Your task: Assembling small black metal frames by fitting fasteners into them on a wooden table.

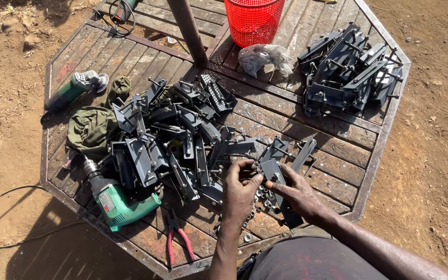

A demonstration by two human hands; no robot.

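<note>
I'm mid-assembly on a dark metal bracket (271, 171) at the near edge of the counter (338, 150): my left hand (240, 194) and right hand (299, 194) are close together, both pinching it. Looks like the next move needs a nut from the loose nuts (265, 203) just below. It's a flat grey folded plate, like the pile of brackets (175, 137) to the left.

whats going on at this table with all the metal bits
A person leans over a wooden table, both hands on a dark metal bracket: left hand and right hand. Small nuts lie beneath. A big pile of brackets sits left, beside a green drill and red pliers.
</note>
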